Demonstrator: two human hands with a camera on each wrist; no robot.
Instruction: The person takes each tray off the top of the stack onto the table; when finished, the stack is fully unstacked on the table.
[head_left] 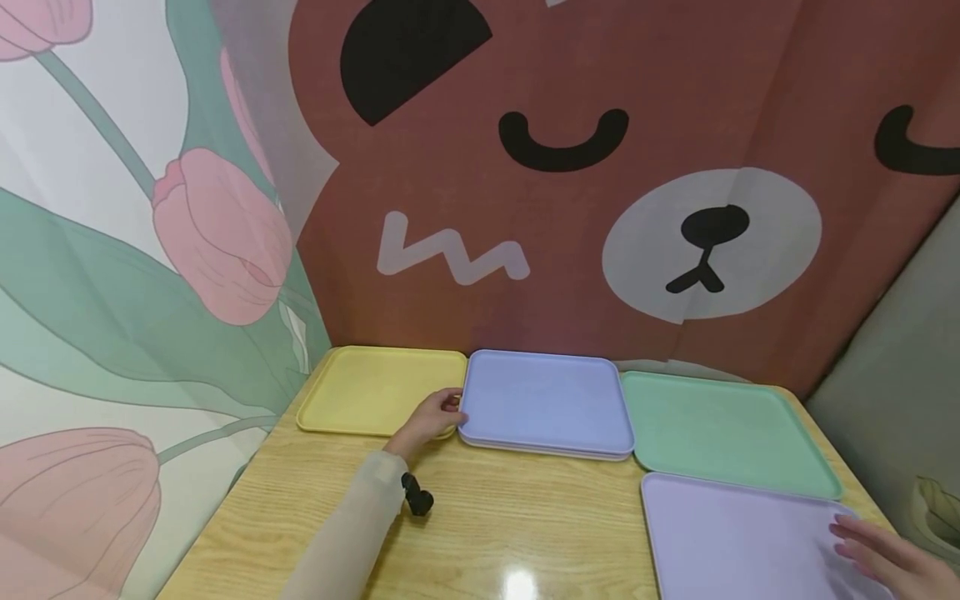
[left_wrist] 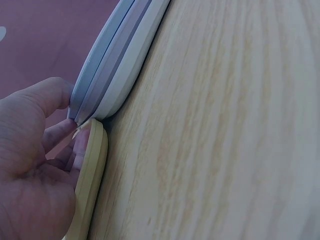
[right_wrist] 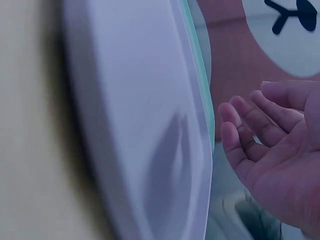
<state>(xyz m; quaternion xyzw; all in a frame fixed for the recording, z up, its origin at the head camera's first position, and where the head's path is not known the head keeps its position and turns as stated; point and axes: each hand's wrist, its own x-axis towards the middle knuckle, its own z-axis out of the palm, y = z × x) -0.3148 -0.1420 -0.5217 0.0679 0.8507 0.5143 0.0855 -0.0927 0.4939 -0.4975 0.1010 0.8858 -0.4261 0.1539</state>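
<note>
At the left end of a stack, my left hand (head_left: pixel 429 422) pinches the edge of the top blue tray (head_left: pixel 547 400) between thumb and fingers. Below it, a pale purple tray (left_wrist: pixel 107 70) and a whitish tray (left_wrist: pixel 132 67) show their edges in the left wrist view. A yellow tray (head_left: pixel 375 387) lies just left of the stack, with the lower fingers over its rim. My right hand (head_left: pixel 896 554) hovers over the right side of a lilac tray (head_left: pixel 742 542), fingers loosely bent and holding nothing. The right wrist view shows a gap between them.
A green tray (head_left: pixel 727 429) lies right of the blue stack and behind the lilac tray. All rest on a wood-grain table (head_left: pixel 480 517). A brown bear-print cloth (head_left: pixel 555 217) hangs right behind the table, with a tulip-print cloth (head_left: pixel 97 333) along its left.
</note>
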